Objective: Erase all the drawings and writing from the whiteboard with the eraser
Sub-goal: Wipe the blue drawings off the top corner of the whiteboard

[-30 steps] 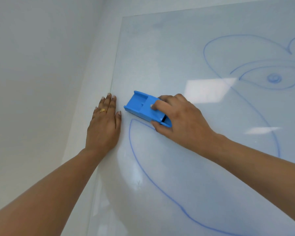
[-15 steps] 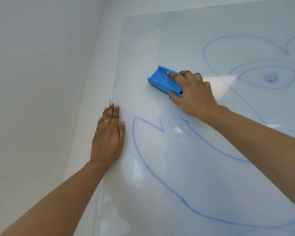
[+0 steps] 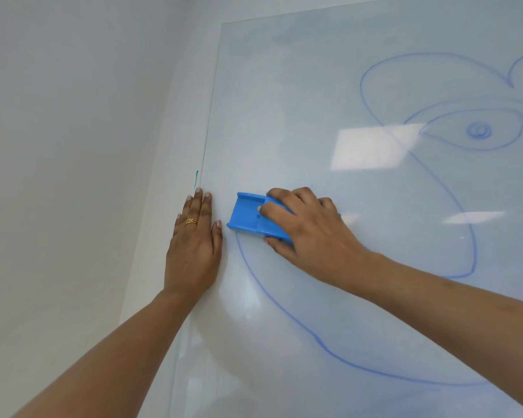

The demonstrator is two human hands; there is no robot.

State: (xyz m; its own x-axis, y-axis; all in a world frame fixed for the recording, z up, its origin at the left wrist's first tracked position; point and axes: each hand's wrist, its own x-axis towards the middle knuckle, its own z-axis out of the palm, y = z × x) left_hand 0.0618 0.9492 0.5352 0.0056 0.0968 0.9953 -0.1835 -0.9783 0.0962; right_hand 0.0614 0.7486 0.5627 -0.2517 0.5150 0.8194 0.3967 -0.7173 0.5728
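Whiteboard (image 3: 284, 101): glossy, fills the centre and right of the frame; left edge runs down the middle-left.
Drawing (image 3: 479, 130): blue marker outlines. An eye-like shape with a spiral sits at upper right, a big loop at right, and a long curve sweeps from the frame's centre to the lower right.
Eraser (image 3: 248, 214): blue, flat on the board at frame centre, at the top end of the long curve.
Right hand (image 3: 308, 233): grips the eraser from above, fingers curled over its top side, thumb on its lower side.
Left hand (image 3: 194, 245): flat on the board's left edge, fingers straight and close together, just left of the eraser and apart from it.
Ring (image 3: 191, 221): gold, on a left finger.
Green mark (image 3: 197, 179): short streak at the board's edge, above the left fingertips.
Wall (image 3: 73, 146): white, left of frame.
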